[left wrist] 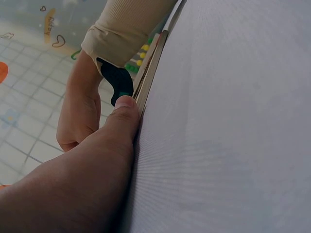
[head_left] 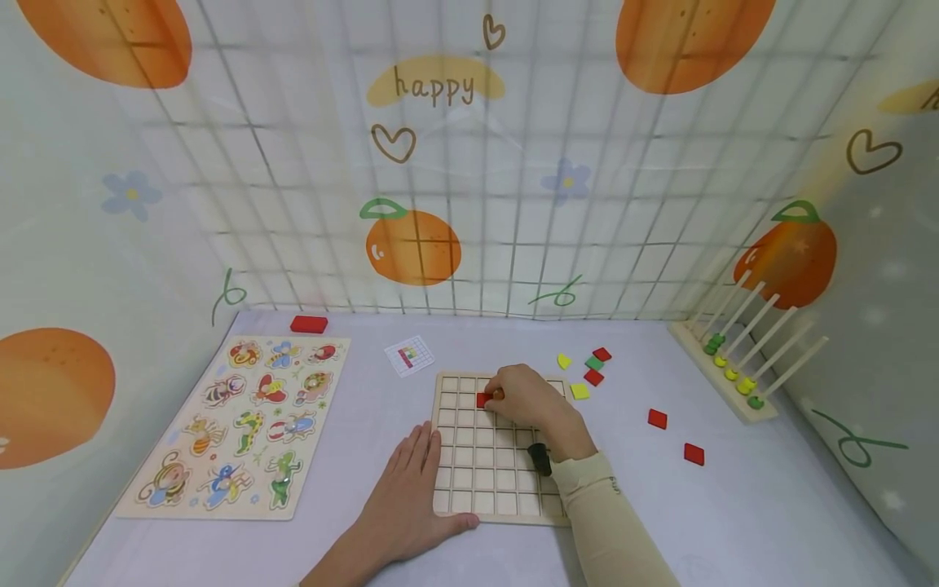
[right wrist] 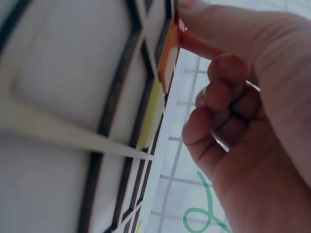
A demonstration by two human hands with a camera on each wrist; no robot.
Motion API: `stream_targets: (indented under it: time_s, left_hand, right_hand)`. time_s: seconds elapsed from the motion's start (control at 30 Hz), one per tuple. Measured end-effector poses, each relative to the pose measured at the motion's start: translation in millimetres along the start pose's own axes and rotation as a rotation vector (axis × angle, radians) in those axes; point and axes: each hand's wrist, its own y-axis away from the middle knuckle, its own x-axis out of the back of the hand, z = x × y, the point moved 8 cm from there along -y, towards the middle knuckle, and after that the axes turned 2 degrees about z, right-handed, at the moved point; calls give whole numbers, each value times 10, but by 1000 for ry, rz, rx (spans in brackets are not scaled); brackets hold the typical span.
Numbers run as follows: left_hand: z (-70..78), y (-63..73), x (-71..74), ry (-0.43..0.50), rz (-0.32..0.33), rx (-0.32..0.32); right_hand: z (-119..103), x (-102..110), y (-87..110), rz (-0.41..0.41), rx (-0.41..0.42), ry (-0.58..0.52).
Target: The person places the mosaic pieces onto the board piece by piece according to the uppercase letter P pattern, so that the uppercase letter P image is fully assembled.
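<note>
A wooden grid board (head_left: 455, 477) lies flat on the table. My left hand (head_left: 407, 497) rests with straight fingers along its left edge, the thumb at the front edge. Over the board's far rows, my right hand (head_left: 528, 403) pinches a red square tile (head_left: 482, 400) between thumb and index finger at a cell. In the right wrist view the other fingers curl into the palm. An orange tile (right wrist: 168, 60) and a yellow tile (right wrist: 152, 116) sit in cells beside the fingertips. The right hand hides part of the grid in the head view.
A small pattern card (head_left: 410, 356) lies behind the board. Loose tiles, including a green one (head_left: 594, 364), a yellow one (head_left: 579, 392) and a red one (head_left: 657, 419), lie to the right. An insect puzzle board (head_left: 308, 440) is left, a red block (head_left: 309, 324) behind it, a bead rack (head_left: 722, 375) far right.
</note>
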Motion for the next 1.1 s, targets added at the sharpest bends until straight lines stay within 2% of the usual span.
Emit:
stream_targets:
  time_s: [0.4, 0.63, 0.8, 1.1]
  left_hand:
    - [7, 3, 19, 2, -7, -4]
    - [7, -2, 3, 0, -1, -1]
    - [6, -3, 0, -7, 5, 0]
    - [15, 3, 1, 6, -7, 10]
  right_hand:
    - [57, 18, 9, 22, -14, -47]
    - [122, 112, 56, 41, -3, -90]
    - [226, 202, 109, 34, -32, -157]
    - [571, 456, 261, 99, -79, -199]
